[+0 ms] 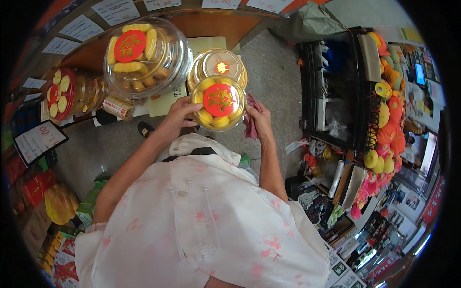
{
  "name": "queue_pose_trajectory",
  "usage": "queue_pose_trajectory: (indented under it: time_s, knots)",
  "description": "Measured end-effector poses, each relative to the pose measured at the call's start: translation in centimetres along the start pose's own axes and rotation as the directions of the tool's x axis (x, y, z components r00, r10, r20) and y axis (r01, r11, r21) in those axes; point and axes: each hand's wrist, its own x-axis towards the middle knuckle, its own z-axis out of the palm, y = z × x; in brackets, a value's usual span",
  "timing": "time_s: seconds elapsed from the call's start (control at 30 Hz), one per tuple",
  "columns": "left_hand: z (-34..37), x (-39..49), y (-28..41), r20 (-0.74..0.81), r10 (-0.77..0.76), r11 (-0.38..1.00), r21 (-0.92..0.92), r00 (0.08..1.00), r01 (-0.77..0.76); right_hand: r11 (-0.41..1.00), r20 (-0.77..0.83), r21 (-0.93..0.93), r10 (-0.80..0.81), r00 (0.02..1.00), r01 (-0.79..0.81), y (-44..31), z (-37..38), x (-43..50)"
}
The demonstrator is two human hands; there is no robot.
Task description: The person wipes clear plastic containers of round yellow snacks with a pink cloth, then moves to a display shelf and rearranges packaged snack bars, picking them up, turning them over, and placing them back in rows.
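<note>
A round clear plastic tub of yellow pastries [206, 117], with a red and gold label on its lid, is held between my two hands. My left hand [180, 115] grips its left side. At its right side, my right hand [260, 117] also holds a folded dark pink cloth [250, 126]. Just behind the tub is a stack of round clear containers [236, 66] with gold rims. To the left rises a taller stack of clear tubs [169, 68], its top one holding yellow finger-shaped pastries.
At the left, tubs with a red-rimmed lid [68, 104] lie near a price sign [39, 142]. Green boxes [90, 201] sit lower left. Along the right stands a black shelf unit [356, 93] beside piled fruit [390, 133]. Price cards line the counter's far edge.
</note>
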Motion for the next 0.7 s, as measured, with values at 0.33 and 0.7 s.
queue_pose_trajectory:
  time_s: [0.33,0.7]
  knots:
    - [0.9,6.1,2.6,-0.001,0.132,0.988,-0.085,0.991,-0.132,0.989,-0.056,-0.048,-0.143,0.988,0.141,-1.2,0.1,8.9]
    - [0.6,10.8,4.3,-0.067,0.061,0.997,-0.044,0.996,-0.064,0.944,-0.105,-0.314,-0.146,0.984,0.106,-3.4,0.6,14.5]
